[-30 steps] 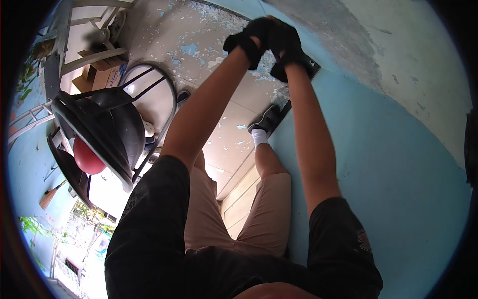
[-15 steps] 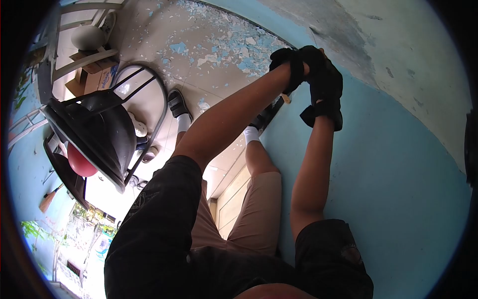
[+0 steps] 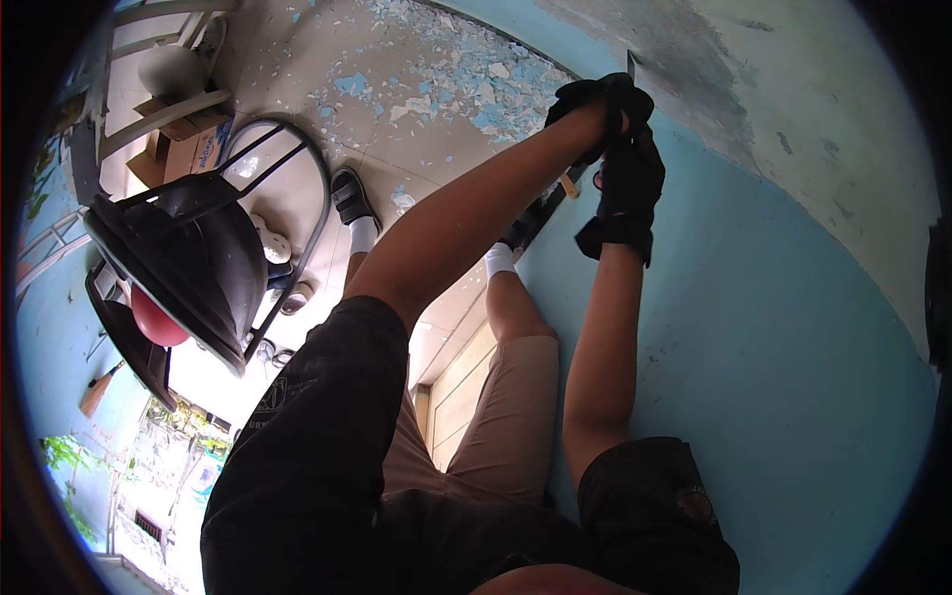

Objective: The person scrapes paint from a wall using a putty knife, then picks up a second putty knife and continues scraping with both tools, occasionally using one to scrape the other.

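A scraper with a thin dark blade [image 3: 631, 65] is held against the wall, its light wooden handle end [image 3: 568, 186] showing below the gloves. My left hand [image 3: 601, 103], in a black glove, is closed around the scraper near the blade. Just beneath it, my right hand [image 3: 630, 180], also in a black glove, is closed and pressed up to the tool. The gloves hide most of the handle and the fingers. The blade is at the border of grey bare plaster [image 3: 684, 74] and blue paint [image 3: 773, 297].
Paint flakes [image 3: 496, 99] litter the tiled floor [image 3: 382, 129]. On the left are a black chair [image 3: 213, 238], a red round object [image 3: 157, 319], cardboard boxes [image 3: 193, 149] and shoes [image 3: 270, 240]. My sandalled foot [image 3: 350, 196] is on the tiles.
My right hand has shifted slightly left and down, and my left hand slightly right and up. The blade now shows above the gloves.
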Tool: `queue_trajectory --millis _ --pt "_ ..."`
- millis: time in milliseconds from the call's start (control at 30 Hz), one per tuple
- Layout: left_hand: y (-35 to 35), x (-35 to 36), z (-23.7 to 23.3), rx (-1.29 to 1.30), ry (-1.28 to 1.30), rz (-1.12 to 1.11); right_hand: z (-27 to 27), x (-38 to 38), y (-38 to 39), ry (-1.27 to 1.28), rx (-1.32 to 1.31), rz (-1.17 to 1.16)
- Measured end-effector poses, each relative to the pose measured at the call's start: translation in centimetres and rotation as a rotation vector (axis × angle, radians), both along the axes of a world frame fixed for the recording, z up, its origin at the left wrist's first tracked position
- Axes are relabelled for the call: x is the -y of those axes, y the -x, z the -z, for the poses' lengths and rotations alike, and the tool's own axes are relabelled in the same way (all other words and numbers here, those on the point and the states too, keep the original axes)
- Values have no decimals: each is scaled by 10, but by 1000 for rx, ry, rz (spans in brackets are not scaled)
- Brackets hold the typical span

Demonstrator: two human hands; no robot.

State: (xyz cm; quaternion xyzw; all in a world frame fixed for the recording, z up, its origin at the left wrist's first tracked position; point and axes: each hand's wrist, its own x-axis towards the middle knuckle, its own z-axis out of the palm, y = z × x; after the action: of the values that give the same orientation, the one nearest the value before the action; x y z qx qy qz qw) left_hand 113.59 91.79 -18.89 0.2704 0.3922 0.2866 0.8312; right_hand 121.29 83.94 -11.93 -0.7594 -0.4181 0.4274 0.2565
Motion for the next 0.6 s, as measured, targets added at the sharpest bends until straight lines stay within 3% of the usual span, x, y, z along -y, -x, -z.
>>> queue_trajectory --millis 33,67,100,167,200,267,300,333,400,433,533,567,600 --pt "2 -6 -14 -516 -606 291 1 0 -3 178 -221 153" --pt "5 -9 -26 -1028 -1217 585 4 -1 -6 180 -220 156" --pt "3 -6 -20 -1024 -1223 586 3 -5 -6 97 -55 102" --pt "1 2 4 -971 -1336 165 -14 -9 1 -154 302 -119" --pt "2 -3 8 -974 -1337 168 -18 -15 5 -154 299 -118" --pt "1 -8 15 -895 -876 244 -16 -22 6 -159 333 -192" --pt "8 -10 19 -901 -1040 229 -7 -32 7 -248 526 -447" --pt "5 -12 19 -897 -1040 229 -4 -29 4 -246 530 -446" --pt "4 -25 20 -1025 -1155 581 -6 -25 11 -27 360 -191" --pt "10 -11 31 -949 -1151 224 -4 -16 16 -130 234 -100" --pt "21 -5 34 -897 -1401 214 12 -6 13 -98 230 -95" --pt "18 -4 55 -725 -1249 207 19 -2 16 -195 72 -39" --pt "19 -1 49 -728 -1250 210 23 1 17 -196 68 -38"
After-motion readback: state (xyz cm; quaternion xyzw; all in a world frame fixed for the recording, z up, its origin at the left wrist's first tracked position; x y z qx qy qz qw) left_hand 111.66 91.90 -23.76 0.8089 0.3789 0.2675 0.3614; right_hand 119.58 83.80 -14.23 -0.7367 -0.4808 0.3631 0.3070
